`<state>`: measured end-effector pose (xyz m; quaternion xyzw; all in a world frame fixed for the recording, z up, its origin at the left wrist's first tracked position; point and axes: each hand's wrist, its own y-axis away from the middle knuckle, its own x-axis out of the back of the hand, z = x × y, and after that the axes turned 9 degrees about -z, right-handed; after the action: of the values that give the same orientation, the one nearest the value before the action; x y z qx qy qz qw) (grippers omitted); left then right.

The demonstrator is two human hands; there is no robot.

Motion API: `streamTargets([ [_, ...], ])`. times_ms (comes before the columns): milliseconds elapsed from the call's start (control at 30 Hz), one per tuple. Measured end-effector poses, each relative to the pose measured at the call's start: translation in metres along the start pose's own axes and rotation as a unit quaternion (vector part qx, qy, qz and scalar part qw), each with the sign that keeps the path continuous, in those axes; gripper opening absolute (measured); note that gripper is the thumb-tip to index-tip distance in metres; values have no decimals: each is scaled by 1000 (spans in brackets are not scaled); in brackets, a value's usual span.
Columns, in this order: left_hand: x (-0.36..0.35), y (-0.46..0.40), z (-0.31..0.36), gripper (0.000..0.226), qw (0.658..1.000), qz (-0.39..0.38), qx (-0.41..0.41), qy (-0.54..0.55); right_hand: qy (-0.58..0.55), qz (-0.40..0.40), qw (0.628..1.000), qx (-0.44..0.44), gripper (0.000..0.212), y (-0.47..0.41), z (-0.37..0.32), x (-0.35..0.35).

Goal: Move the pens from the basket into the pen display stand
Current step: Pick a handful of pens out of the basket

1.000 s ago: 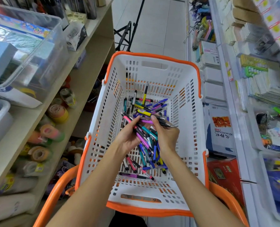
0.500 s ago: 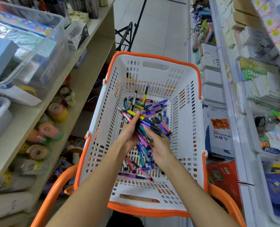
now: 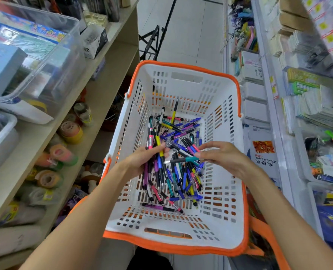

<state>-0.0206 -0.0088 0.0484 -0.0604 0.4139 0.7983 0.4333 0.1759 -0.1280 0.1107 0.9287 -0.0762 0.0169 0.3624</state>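
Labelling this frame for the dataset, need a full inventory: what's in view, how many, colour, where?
basket: one, white with orange rim, centre.
pens: many, mixed colours, heaped on the basket floor.
clear bin: one, transparent, upper left shelf.
tape rolls: several, yellow, pink and green, lower left shelf.
paper pack: one, white with an orange picture, right of the basket.
stationery shelves: stocked, white, right side.
left hand: grips a bunch of pens.
right hand: fingers pinch a teal pen.

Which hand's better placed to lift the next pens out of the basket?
Left, probably. The left hand already grips a bundle of pens over the basket; the right hand only pinches a teal pen at its tip.
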Motion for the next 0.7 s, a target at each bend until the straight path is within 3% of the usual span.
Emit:
streamTargets([
  [100,-6,9,1,42,985,-107,82,-109,134,-120,981,-79,26,-6,-21,-4],
  [233,-9,8,-3,56,966,-170,113,-162,242,-65,966,-63,30,-23,-32,-18],
  [333,-15,9,-3,35,969,-164,96,-159,224,-24,974,3,34,-29,-30,-25],
  [433,-16,5,-8,35,975,-155,48,-155,220,-35,974,52,39,-28,-24,-26],
  [533,-17,3,-8,24,975,-150,6,-165,169,-111,979,36,48,-27,-19,-22],
  [633,-20,3,-3,15,973,-117,-13,-199,-19,-210,977,29,39,-29,-15,-14],
  [700,-20,4,-1,11,968,-105,-15,-227,-40,-222,974,31,41,-30,-14,-13],
])
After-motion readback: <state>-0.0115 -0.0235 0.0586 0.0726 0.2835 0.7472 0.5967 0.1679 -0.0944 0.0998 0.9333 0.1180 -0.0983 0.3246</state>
